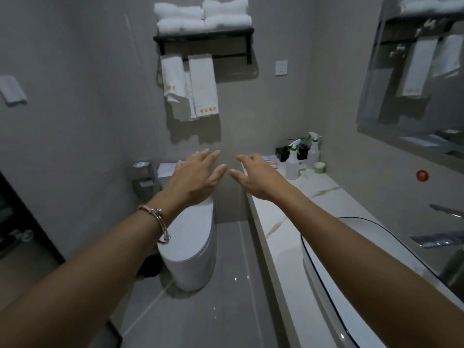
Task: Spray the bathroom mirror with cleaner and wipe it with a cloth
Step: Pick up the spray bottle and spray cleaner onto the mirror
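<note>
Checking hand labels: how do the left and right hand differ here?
The left hand has a bracelet on its wrist; the right hand has a bare wrist. The left hand hangs over the toilet; the right hand is over the counter edge, nearer the spray bottles. Shared: both are open, palm down, fingers pointing forward, holding nothing.

Observed reaching forward with both bare arms nearly straight, left grip (196, 177) and right grip (256, 176) palm-down side by side, fingers straight and slightly spread, thumbs close but apart, nothing held in either.
</note>
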{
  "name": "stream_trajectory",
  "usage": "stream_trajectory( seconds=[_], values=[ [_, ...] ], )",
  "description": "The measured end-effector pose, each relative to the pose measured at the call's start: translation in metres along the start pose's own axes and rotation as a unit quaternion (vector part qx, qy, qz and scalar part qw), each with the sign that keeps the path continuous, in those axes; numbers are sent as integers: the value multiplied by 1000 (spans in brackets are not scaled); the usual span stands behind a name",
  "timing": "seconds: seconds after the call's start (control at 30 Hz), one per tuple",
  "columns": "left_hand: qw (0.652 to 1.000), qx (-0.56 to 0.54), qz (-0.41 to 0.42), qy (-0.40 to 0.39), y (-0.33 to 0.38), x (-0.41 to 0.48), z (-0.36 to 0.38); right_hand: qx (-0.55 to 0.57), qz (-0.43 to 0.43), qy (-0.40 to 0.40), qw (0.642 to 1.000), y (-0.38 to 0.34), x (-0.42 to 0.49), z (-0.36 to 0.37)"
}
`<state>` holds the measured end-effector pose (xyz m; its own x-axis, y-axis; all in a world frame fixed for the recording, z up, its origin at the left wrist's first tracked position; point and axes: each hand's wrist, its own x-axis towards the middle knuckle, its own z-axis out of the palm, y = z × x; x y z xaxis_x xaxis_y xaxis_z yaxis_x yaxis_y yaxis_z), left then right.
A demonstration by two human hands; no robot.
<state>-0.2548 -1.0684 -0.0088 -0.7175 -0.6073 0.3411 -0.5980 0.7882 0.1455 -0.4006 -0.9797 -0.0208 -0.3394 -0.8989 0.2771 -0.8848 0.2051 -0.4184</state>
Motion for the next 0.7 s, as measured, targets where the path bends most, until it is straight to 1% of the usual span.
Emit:
stream_trajectory(
  seconds=[0.1,0.17,0.27,0.5,0.7],
  values=[
    [1000,5,2,-13,-8,50,6,-10,8,-7,1000,16,47,-4],
    [1000,-2,0,-8,-13,84,13,-17,13,-4,1000,30,79,-7],
    [1000,-3,20,-15,-18,125,29,-2,31,-2,1000,54,116,-3],
    [999,-20,25,-30,-16,191,71,-18,73,-13,997,108,162,13],
    [996,-55,59,-36,-5,243,99,-42,109,-5,993,141,187,6]
  ],
)
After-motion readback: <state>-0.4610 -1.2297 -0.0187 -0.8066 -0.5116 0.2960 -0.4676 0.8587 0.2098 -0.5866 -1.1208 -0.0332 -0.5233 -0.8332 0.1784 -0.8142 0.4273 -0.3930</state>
